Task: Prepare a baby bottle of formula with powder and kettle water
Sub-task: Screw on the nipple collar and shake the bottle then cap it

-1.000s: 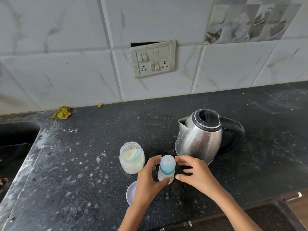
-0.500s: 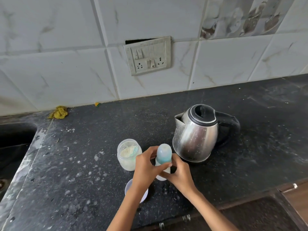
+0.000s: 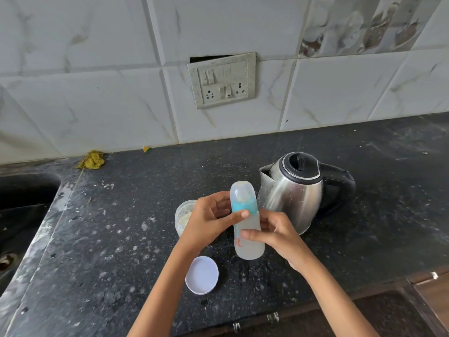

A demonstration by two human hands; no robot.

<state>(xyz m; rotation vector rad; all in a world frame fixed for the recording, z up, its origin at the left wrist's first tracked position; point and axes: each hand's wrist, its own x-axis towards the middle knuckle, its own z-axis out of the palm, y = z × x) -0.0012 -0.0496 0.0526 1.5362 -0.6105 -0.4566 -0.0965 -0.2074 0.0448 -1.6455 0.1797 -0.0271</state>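
While a black speckled countertop (image 3: 97,239) fills most of the head view under a white tiled wall (image 3: 97,81), a person holds a baby bottle (image 3: 246,222) upright above it, just in front of a steel kettle (image 3: 294,190). Set in the wall is a switch and socket plate (image 3: 222,80). A dark sink (image 3: 21,215) lies at the far left. The kettle stands just behind and to the right of the bottle, lid closed, black handle turned away to the right.

The left hand (image 3: 209,222) pinches the bottle at its teal collar, thumb across the front. The right hand (image 3: 274,234) wraps the clear body lower down. A translucent cap covers the teat, and the bottle looks light, smooth plastic, likely slippery if wet; holding the body firmly while turning the collar seems the soundest grip.

A small open jar of powder (image 3: 184,217) sits just behind the left hand, close enough to be knocked. Its white lid (image 3: 201,274) lies flat on the counter nearer the person. A yellow scrubber (image 3: 91,160) rests by the wall, well apart
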